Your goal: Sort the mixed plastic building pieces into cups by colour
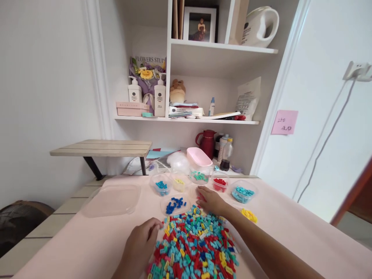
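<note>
A large heap of small plastic bricks (194,248) in red, turquoise, yellow, green and blue lies on the pink table cover. At the heap's left edge rests my left hand (142,238), fingers curled together; whether a brick is pinched in them is hidden. My right hand (210,199) reaches across the heap's far edge to a clear container with pinkish-red bricks (201,196). Its fingers and thumb are apart over those pieces. Just left of it, dark blue bricks (176,205) sit in a shallow clear tray. Yellow bricks (248,215) lie beyond my right forearm.
Clear tubs along the back hold blue bricks (161,186), pale yellow bricks (179,183), green bricks (200,176), red bricks (220,184) and turquoise bricks (243,193). A clear lid (113,199) lies left. Behind stand a pink basin (199,157), a red jug (207,143) and bottles.
</note>
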### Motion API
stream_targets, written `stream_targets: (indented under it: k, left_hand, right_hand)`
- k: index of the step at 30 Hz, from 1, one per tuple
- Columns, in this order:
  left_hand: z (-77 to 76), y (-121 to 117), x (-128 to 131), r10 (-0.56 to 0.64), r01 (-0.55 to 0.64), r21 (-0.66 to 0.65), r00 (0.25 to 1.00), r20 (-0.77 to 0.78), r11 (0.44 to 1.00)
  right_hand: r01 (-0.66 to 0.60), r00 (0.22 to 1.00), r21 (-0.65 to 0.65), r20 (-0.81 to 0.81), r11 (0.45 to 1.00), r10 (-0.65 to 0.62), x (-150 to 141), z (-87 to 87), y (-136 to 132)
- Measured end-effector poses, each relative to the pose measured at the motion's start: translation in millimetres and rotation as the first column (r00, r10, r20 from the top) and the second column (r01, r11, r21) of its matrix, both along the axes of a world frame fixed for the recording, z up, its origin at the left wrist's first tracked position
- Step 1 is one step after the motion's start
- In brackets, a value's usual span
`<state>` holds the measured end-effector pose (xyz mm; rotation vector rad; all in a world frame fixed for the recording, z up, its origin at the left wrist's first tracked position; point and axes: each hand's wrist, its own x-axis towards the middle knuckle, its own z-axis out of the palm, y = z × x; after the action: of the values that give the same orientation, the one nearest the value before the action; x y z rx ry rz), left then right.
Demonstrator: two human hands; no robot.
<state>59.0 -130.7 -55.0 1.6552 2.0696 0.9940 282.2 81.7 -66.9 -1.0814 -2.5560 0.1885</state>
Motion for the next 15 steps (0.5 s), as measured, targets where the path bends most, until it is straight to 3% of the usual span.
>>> stream_targets:
  k: [9, 15]
  left_hand:
    - [2.8, -0.6, 0.8, 0.005, -0.006, -0.033, 1.000, -0.028, 0.999]
    - [-1.4, 2.6, -2.4, 0.012, -0.012, -0.038, 1.000, -0.005, 0.999]
  right_hand:
    - [-0.158, 0.987, -0.082, -0.010, 0.984, 0.158, 20.1, 8.7, -22.8]
    - [-0.163, 0.983, -0.125, -0.110, 0.979, 0.150, 23.8, 17.6, -19.2]
